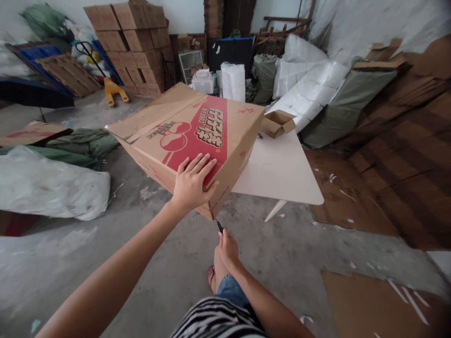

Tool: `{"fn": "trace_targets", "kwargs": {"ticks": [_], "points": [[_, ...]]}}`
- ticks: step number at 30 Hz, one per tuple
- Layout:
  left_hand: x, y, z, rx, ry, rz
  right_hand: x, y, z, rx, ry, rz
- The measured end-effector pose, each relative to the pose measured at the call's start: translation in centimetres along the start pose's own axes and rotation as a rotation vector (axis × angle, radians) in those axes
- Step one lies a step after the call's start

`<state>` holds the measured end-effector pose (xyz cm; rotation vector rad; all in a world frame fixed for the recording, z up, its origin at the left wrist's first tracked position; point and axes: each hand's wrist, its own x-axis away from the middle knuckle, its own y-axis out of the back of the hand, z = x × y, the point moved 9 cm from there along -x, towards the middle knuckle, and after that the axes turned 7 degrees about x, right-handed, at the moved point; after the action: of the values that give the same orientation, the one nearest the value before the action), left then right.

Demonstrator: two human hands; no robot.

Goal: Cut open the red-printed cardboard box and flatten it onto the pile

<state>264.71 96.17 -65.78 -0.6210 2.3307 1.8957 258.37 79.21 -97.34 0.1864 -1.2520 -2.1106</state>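
I see left hand [192,183] flat, fingers together, pressing printed carton [190,136] overhanging white table [282,173] | right hand [227,244] clenched on dark blade tool [219,226] just below carton's near corner

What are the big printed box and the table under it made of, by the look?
Box: brown corrugated cardboard, matte, red print; folded flaps and a creased edge show it. Table: smooth pale top, likely laminate or painted board; the material under the finish cannot be told.
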Motion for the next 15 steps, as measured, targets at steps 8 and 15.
{"fn": "trace_targets", "kwargs": {"ticks": [8,15], "points": [[0.1,0.1,0.2,0.019,-0.003,-0.01,1.0,1.5,-0.3,0.066,-0.06,0.087],[1.1,0.4,1.3,0.073,0.016,-0.013,0.0,2.3,-1.6,0.164,-0.073,0.111]]}}
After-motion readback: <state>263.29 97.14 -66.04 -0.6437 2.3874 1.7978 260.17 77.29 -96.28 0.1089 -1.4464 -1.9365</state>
